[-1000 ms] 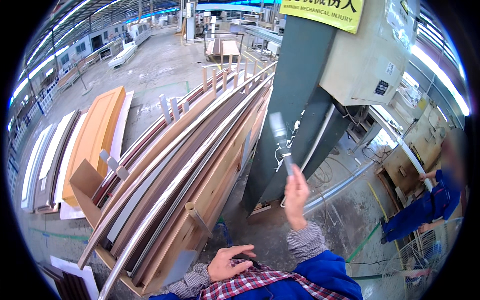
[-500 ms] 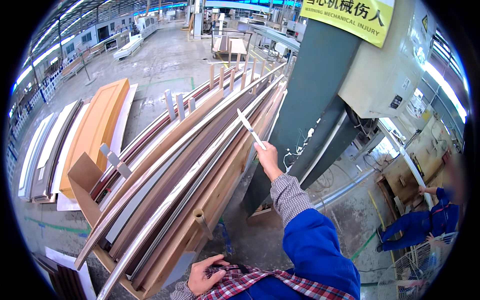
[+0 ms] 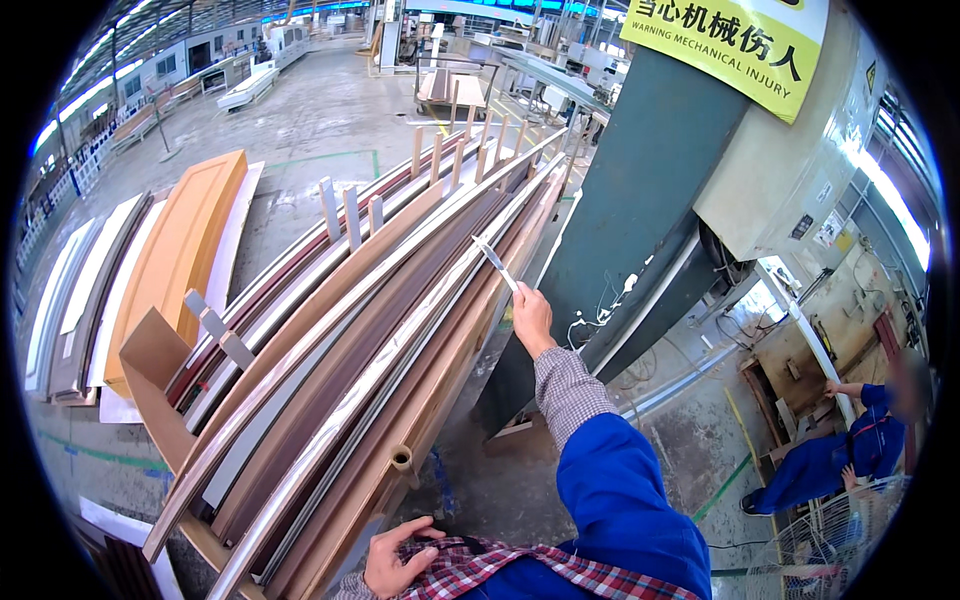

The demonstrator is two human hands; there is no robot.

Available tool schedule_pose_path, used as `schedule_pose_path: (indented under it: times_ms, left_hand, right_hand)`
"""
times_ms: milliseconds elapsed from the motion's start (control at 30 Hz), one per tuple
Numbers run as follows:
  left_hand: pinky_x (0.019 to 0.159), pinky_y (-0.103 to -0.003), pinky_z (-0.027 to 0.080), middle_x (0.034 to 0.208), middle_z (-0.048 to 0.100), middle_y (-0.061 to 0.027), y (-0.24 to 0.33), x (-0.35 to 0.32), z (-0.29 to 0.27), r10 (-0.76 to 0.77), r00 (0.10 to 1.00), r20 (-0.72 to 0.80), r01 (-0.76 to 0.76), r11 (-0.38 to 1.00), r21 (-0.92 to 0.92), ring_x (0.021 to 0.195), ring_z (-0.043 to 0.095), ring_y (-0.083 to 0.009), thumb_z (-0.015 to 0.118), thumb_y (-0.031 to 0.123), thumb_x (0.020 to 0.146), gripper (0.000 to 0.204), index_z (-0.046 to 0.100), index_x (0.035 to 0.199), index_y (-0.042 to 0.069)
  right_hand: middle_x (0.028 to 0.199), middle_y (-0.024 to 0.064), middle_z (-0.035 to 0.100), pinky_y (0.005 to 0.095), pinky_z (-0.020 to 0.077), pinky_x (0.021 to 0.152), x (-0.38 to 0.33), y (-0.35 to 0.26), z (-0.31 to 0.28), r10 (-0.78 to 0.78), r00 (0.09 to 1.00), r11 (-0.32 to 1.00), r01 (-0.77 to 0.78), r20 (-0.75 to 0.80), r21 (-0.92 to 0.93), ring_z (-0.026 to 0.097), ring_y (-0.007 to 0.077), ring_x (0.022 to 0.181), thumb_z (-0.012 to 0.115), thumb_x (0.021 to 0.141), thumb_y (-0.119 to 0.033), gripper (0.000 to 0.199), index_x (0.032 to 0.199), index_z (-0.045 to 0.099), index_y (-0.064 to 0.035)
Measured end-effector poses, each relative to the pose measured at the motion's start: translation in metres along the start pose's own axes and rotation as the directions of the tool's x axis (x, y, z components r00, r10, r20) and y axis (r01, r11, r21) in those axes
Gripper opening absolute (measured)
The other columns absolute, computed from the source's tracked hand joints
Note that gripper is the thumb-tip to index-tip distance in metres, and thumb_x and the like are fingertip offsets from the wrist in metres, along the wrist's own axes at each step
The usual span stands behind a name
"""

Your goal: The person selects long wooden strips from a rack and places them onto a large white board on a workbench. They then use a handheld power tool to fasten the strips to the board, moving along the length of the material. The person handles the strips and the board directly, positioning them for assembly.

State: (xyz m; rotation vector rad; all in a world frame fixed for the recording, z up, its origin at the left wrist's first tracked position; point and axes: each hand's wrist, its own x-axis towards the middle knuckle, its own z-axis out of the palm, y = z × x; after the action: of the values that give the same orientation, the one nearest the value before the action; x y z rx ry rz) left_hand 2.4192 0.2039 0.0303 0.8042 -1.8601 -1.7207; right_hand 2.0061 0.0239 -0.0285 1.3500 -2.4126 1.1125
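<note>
a: where do the person's hands stand?

b: well apart. the right hand is stretched out ahead, its fingers closed round a thin pale strip whose far end rests over the long mouldings stacked in the wooden rack. the left hand lies low against the checked shirt, fingers half curled; whether it grips anything cannot be told.

a: which step does that look like?

b: by the look of it, the strip is being laid onto or lifted off the stack. the arm is at full reach and the strip slants along the run of the boards.

a: and what would the move call for?

b: a steady wrist, probably. the strip is thin and held by one end only, so it could wag or catch on the upright pegs.

a: what does the rack hold?

b: long boards and trims side by side, brown, tan and silvery, sorted between the pegs. a cardboard tube sticks out near its front. beside the rack, orange and white panels lie on the floor.

a: anyone else about?

b: a person in blue crouches by a green machine column, well away.
</note>
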Motion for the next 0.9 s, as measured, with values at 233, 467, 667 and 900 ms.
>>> schedule_pose_path:
  times_ms: [233, 467, 667, 900]
  left_hand:
    - [0.085, -0.033, 0.044, 0.095, 0.064, -0.0152, -0.005, 0.004, -0.001, -0.024, 1.0, 0.003, 0.024, 0.999, -0.028, 0.091, 0.061, -0.0228, 0.061, 0.021, 0.077, 0.046, 0.05, 0.115, -0.003]
    - [0.085, -0.032, 0.044, 0.096, 0.064, -0.0155, -0.006, 0.004, 0.001, -0.021, 1.0, 0.012, 0.022, 1.0, -0.021, 0.091, 0.061, -0.0222, 0.061, 0.022, 0.078, 0.046, 0.049, 0.115, -0.003]
    - [0.084, -0.032, 0.044, 0.095, 0.064, -0.0156, -0.02, 0.0, 0.003, 0.041, 0.999, 0.025, -0.041, 0.999, -0.014, 0.09, 0.061, -0.0226, 0.061, 0.02, 0.077, 0.045, 0.05, 0.115, -0.002]
    - [0.082, -0.032, 0.047, 0.095, 0.064, -0.0142, -0.012, -0.014, 0.012, 0.085, 0.996, 0.013, -0.085, 0.996, 0.016, 0.089, 0.062, -0.024, 0.062, 0.015, 0.075, 0.043, 0.051, 0.113, -0.004]
  right_hand:
    - [0.081, 0.0134, 0.054, 0.0429, 0.0441, 0.067, 0.007, -0.01, -0.024, -0.198, 0.96, 0.974, 0.215, 0.199, -0.068, 0.055, 0.0339, 0.076, 0.053, 0.081, -0.014, 0.03, 0.11, 0.054, -0.0115]
    - [0.08, 0.0115, 0.051, 0.042, 0.0454, 0.058, -0.001, -0.016, -0.04, -0.469, 0.838, 0.858, 0.507, 0.278, -0.081, 0.055, 0.0328, 0.069, 0.052, 0.081, -0.011, 0.031, 0.112, 0.052, -0.0103]
    - [0.076, 0.0113, 0.048, 0.0411, 0.0448, 0.055, -0.022, -0.03, -0.054, -0.582, 0.75, 0.788, 0.616, 0.314, -0.01, 0.054, 0.0314, 0.065, 0.051, 0.081, -0.011, 0.033, 0.114, 0.051, -0.0087]
    - [0.078, 0.0094, 0.049, 0.0386, 0.0459, 0.054, -0.071, -0.063, -0.056, -0.654, 0.673, 0.733, 0.677, 0.345, 0.067, 0.056, 0.0287, 0.066, 0.047, 0.082, -0.009, 0.034, 0.116, 0.048, -0.0047]
